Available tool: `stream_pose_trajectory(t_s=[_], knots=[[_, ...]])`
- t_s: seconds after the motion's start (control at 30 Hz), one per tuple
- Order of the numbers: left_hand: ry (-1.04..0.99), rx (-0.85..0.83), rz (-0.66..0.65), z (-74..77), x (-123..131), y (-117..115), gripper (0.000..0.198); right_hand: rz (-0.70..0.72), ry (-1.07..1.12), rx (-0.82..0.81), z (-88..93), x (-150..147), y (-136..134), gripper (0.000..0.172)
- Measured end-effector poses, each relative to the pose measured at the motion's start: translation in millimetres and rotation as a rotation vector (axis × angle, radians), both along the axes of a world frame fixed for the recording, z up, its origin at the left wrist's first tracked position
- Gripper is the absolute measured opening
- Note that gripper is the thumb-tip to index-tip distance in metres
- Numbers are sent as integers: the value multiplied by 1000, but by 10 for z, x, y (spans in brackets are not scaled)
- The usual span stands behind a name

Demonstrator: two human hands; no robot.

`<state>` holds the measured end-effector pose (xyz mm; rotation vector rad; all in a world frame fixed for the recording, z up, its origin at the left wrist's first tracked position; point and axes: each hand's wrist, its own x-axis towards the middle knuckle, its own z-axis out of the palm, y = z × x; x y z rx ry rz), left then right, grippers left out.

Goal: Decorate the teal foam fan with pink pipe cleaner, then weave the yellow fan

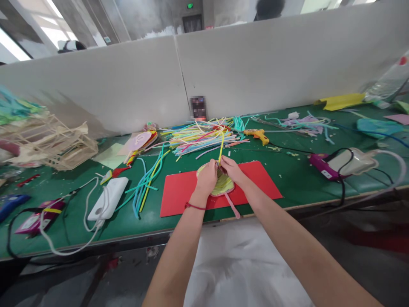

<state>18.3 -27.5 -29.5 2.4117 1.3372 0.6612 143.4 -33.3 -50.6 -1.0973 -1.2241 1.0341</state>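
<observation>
Both of my hands meet above a red sheet (179, 192) on the green table. My left hand (207, 175) and my right hand (231, 168) pinch a yellow pipe cleaner (221, 147) between them, its free end pointing up and away from me. Under my fingers lies a rounded yellow-green piece (222, 186) with curved lines of strips and a pink stem (232, 205) that reaches toward the table's front edge. My fingers partly cover that piece, so its upper part is hidden.
A heap of coloured pipe cleaners (200, 138) lies behind the sheet, with an orange glue gun (258, 135) to its right. More pipe cleaners (147, 181) and a white power strip (110, 200) lie left. A pale stick frame (60, 143) stands far left; a grey partition (271, 64) rises behind.
</observation>
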Motion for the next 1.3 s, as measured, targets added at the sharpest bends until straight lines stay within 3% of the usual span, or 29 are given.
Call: stream_pose_trajectory(t_s=[0.57, 0.93, 1.3], knots=[[-206, -43, -62, -6, -20, 39, 24, 7, -76, 37, 83, 17, -44, 49], [-193, -35, -137, -41, -30, 56, 21, -41, -77, 8, 85, 15, -26, 48], [-201, -40, -89, -30, -32, 46, 20, -9, -73, 0, 118, -1, -43, 53]])
